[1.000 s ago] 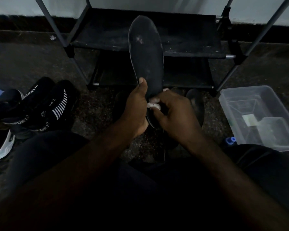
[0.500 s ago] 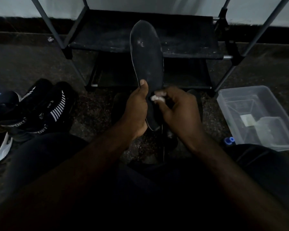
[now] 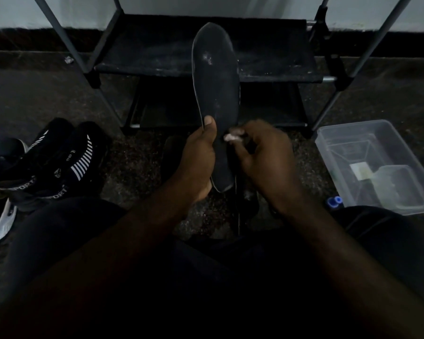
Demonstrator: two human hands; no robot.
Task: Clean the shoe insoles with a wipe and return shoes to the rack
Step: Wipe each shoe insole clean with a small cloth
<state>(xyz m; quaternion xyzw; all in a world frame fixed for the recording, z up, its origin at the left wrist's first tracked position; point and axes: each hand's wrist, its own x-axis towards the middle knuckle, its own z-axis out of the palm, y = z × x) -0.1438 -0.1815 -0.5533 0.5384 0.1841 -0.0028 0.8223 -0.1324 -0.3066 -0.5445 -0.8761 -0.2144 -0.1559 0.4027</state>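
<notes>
Left hand [image 3: 197, 157]: I grip my insole [image 3: 216, 94] upright, thumb on its face.
Right hand [image 3: 267, 155]: I pinch my wipe [image 3: 230, 137] against the insole.
Rack [image 3: 157, 67]: behind.

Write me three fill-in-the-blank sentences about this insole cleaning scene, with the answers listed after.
1. The left hand holds the dark insole with its toe end pointing ____.
2. The right hand pinches a small white ____.
3. The clear plastic bin sits on the floor to the person's ____.

Missing words: up; wipe; right

Dim, murky (edges bowed), shadowy foreground
</notes>
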